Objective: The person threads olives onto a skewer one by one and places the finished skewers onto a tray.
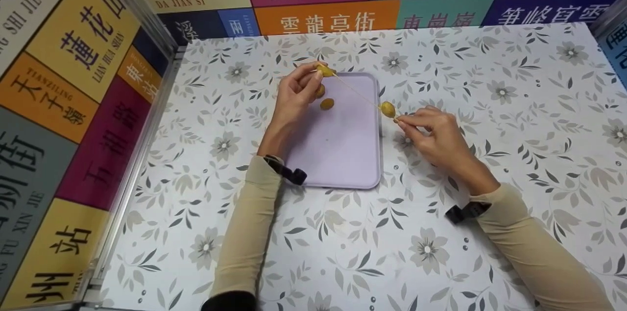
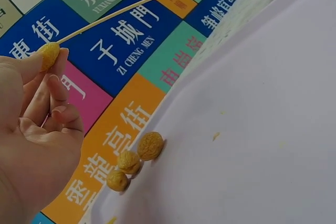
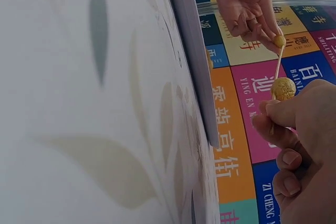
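Note:
My left hand (image 1: 294, 98) pinches a small wrinkled yellow fruit (image 1: 325, 71) between thumb and fingertips, at the far end of a thin wooden skewer (image 1: 358, 92). At the other end, the thumb and forefinger of my right hand (image 1: 437, 137) grip the skewer, just below a second yellow fruit (image 1: 388, 109) threaded on it. The skewer slants over a pale purple tray (image 1: 338, 154). Three loose wrinkled fruits (image 2: 150, 146) lie in a row on the tray in the left wrist view; the left hand partly hides them in the head view.
Beneath the tray spreads a white cloth (image 1: 426, 247) with grey flowers and leaves. Panels (image 1: 323, 19) with coloured Chinese place names stand along the back and left sides. Small yellow crumbs (image 2: 216, 136) lie on the tray.

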Demonstrator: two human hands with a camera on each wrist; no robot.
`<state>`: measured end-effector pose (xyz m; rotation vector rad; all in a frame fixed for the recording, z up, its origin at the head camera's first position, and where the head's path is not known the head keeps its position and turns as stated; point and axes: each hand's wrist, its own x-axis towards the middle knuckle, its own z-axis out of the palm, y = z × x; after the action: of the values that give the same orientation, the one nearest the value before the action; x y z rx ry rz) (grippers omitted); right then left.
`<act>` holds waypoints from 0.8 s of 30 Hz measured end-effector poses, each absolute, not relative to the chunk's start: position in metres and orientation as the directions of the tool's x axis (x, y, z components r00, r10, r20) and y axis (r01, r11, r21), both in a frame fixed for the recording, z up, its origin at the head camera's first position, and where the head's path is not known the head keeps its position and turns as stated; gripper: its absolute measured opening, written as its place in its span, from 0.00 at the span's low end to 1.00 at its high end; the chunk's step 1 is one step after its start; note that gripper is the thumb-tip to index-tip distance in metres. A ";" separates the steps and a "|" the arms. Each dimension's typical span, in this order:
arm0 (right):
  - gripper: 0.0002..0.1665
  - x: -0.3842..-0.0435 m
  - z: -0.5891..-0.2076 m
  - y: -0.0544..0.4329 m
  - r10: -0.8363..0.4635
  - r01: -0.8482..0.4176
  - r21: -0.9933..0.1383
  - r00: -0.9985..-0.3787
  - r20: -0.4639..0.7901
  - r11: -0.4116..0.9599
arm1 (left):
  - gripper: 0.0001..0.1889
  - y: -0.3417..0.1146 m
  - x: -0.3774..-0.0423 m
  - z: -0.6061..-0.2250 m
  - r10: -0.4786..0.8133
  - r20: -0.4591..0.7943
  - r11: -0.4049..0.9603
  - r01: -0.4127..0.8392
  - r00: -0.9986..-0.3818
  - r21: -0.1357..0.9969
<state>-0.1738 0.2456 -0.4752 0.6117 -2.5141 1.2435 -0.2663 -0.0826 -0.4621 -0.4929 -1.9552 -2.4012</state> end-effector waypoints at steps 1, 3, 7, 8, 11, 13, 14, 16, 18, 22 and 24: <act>0.13 -0.174 -0.475 0.246 -0.250 -0.480 -0.690 -0.876 0.413 0.541 | 0.14 -0.081 -0.267 -0.463 0.194 0.251 -0.226 0.206 -0.948 0.952; 0.13 -0.174 -0.475 0.246 -0.250 -0.479 -0.694 -0.876 0.412 0.537 | 0.13 -0.079 -0.267 -0.464 0.204 0.257 -0.228 0.210 -0.945 0.951; 0.13 -0.174 -0.475 0.246 -0.263 -0.492 -0.693 -0.870 0.417 0.528 | 0.13 -0.075 -0.267 -0.466 0.230 0.262 -0.216 0.214 -0.937 0.953; 0.13 -0.174 -0.475 0.246 -0.266 -0.495 -0.693 -0.868 0.419 0.523 | 0.13 -0.074 -0.266 -0.466 0.236 0.265 -0.212 0.216 -0.935 0.953; 0.13 -0.174 -0.475 0.245 -0.271 -0.502 -0.696 -0.865 0.423 0.514 | 0.13 -0.071 -0.266 -0.468 0.250 0.280 -0.206 0.231 -0.927 0.951; 0.13 -0.174 -0.475 0.245 -0.271 -0.503 -0.699 -0.864 0.424 0.508 | 0.13 -0.068 -0.265 -0.469 0.258 0.286 -0.216 0.233 -0.923 0.948; 0.14 -0.174 -0.475 0.245 -0.272 -0.503 -0.701 -0.864 0.424 0.506 | 0.13 -0.067 -0.265 -0.469 0.265 0.289 -0.225 0.233 -0.920 0.946; 0.14 -0.174 -0.474 0.245 -0.271 -0.503 -0.705 -0.864 0.424 0.500 | 0.13 -0.064 -0.264 -0.470 0.282 0.283 -0.228 0.223 -0.917 0.948; 0.14 -0.173 -0.474 0.245 -0.269 -0.502 -0.711 -0.865 0.424 0.493 | 0.13 -0.061 -0.262 -0.470 0.305 0.276 -0.220 0.214 -0.912 0.952; 0.14 -0.172 -0.473 0.244 -0.262 -0.497 -0.723 -0.868 0.422 0.480 | 0.14 -0.057 -0.259 -0.469 0.339 0.271 -0.173 0.224 -0.901 0.959; 0.14 -0.172 -0.473 0.244 -0.258 -0.493 -0.730 -0.870 0.420 0.473 | 0.15 -0.055 -0.259 -0.469 0.351 0.282 -0.162 0.238 -0.893 0.958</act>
<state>-0.1716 0.2439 -0.4729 0.6438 -2.4705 1.3478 -0.2586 -0.0552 -0.4685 -0.7340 -2.0817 -2.3428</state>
